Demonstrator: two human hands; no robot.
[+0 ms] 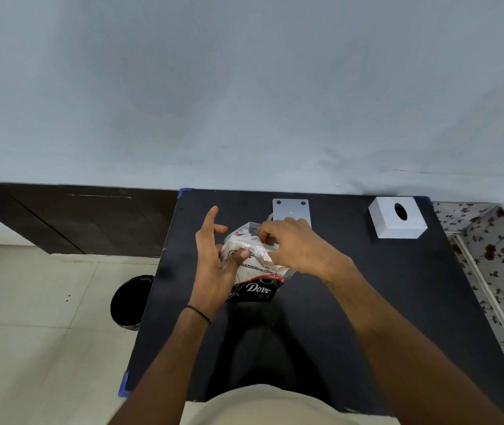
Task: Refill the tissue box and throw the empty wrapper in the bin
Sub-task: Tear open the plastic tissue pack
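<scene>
A clear plastic tissue wrapper [255,262] with a black "Dove" panel sits crumpled at the middle of the black table [367,302]. My left hand [214,256] steadies its left side, thumb pressed into the plastic, fingers spread upward. My right hand [293,243] pinches the wrapper's top edge. White tissue shows through the plastic. A white cube tissue box [398,217] with an oval slot stands at the table's far right corner. A flat white lid or base plate [290,208] lies behind my hands, partly hidden.
A black round bin [129,302] stands on the tiled floor left of the table. A grey wall runs behind the table, with a dark wooden panel [75,219] low at the left. Floral fabric [499,271] lies along the right.
</scene>
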